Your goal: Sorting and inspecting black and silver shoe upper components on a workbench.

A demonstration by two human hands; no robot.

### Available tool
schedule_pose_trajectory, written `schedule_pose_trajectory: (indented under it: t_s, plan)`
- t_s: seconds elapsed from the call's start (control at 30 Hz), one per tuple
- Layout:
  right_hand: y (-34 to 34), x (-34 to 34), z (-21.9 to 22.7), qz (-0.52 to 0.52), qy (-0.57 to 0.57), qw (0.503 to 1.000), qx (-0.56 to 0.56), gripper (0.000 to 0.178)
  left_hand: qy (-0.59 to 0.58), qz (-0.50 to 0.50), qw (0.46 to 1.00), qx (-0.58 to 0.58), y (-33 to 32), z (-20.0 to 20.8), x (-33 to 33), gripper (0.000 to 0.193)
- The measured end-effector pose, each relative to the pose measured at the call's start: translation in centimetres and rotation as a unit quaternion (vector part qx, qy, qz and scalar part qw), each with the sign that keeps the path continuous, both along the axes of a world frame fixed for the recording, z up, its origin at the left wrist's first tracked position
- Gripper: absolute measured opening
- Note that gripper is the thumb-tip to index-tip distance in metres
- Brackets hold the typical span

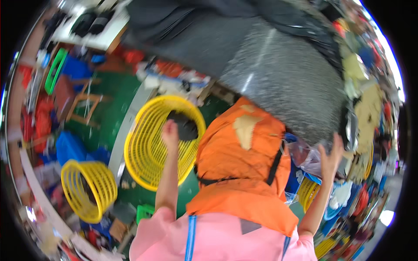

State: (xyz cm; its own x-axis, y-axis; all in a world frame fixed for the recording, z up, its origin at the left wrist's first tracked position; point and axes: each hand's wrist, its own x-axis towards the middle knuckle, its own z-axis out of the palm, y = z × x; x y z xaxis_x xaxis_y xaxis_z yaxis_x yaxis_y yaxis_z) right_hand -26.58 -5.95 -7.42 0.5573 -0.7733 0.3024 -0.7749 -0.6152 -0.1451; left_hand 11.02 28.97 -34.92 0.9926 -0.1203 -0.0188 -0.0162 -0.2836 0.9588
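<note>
OK, near edge first: our pink sleeves come up from the bottom with an orange fabric bundle [244, 174] draped between the arms, against the chest. It is bright orange with black straps across it and a tan patch near the top; it sits dead centre, resting on us rather than held by either hand.

Our left hand [170, 132] is raised at the big yellow basket [161, 143], fingers curled at a dark cloth piece [185, 126] sitting in the basket near its upper rim. We can't tell if the grip has closed on it. The basket is tilted toward us; besides that cloth its ribbed inside looks bare.

Our right hand [332, 154] is up and open, fingers spread, at the edge of a large grey speckled fabric [283, 74] that covers the upper middle.

A second yellow basket [89, 189] lies on its side low left, well apart, contents unclear.

Further out, clear plastic bags [305, 156] sit just under the right hand. A wooden stool [85, 104] stands on green floor at left. Colourful packaged goods crowd the right rim, too blurred to read shapes.
</note>
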Motion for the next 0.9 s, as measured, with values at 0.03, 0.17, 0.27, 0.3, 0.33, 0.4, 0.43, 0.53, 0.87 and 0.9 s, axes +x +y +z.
schedule_pose_trajectory:
  t_s: [0.03,0.17,0.27,0.3,0.33,0.4,0.43,0.53,0.87,0.9]
  plan:
    - [0.3,-0.1,-0.3,-0.012,0.030,0.999,0.007,0.055,-0.050,-0.007,0.997,-0.062,-3.5,5.6,1.5,0.019]
    - [2.0,0.4,-1.7,-0.024,-0.027,0.999,0.005,0.028,-0.317,-0.237,0.915,-0.075,-16.0,24.5,2.3,0.022]
    - [6.1,-0.1,-3.7,0.051,-0.122,0.991,0.004,0.028,-0.486,-0.423,0.764,0.047,-28.0,28.5,2.4,0.037]
    - [7.7,-0.5,-5.2,0.118,-0.130,0.984,0.017,0.030,-0.543,-0.405,0.727,0.111,-31.9,27.9,3.2,0.043]
    - [9.6,-1.5,-7.3,0.143,-0.136,0.972,0.131,0.029,-0.597,-0.375,0.686,0.180,-35.2,27.1,4.3,0.048]
    - [10.9,-2.8,-9.9,0.123,-0.070,0.978,0.150,0.030,-0.632,-0.299,0.629,0.339,-40.1,26.7,7.5,0.062]
    - [10.5,-4.7,-11.5,0.031,-0.034,0.973,0.228,0.034,-0.561,-0.330,0.654,0.385,-41.3,26.9,8.7,0.070]
    - [10.0,-10.4,-12.2,-0.058,0.307,0.899,0.306,0.038,-0.568,-0.431,0.566,0.413,-42.3,27.4,12.7,0.055]
    - [1.5,7.4,5.0,0.342,-0.070,0.869,0.351,0.034,-0.553,-0.420,0.661,0.284,-43.1,27.5,13.1,0.032]
    - [1.1,8.6,5.7,0.374,-0.049,0.867,0.325,0.034,-0.593,-0.424,0.627,0.274,-42.8,27.4,14.6,0.033]
